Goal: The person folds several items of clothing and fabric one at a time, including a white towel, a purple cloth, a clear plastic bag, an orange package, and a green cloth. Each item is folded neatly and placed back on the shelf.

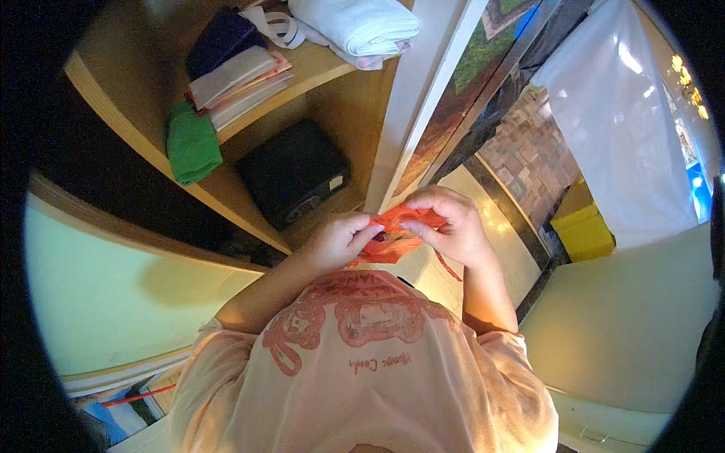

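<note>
In front of my chest, both hands hold a thin red-orange bag point(396, 249), perhaps of fabric or plastic. My left hand point(342, 238) pinches its left edge between thumb and fingers. Fingers and thumb of my right hand point(450, 226) grip the upper right part. A red ribbon or strap point(448, 267) dangles below my right hand. Something dark shows at the bag near my left thumb; I cannot tell what it is.
Ahead is a wooden shelf unit point(317, 76) with a rolled white towel point(374, 25), folded packets point(243, 85), a green cloth point(192, 144) and, lower down, a black safe-like box point(294, 172). A white door frame point(416, 102) stands beside it. Rightward are a yellow box point(583, 223) and white sheeting point(623, 124).
</note>
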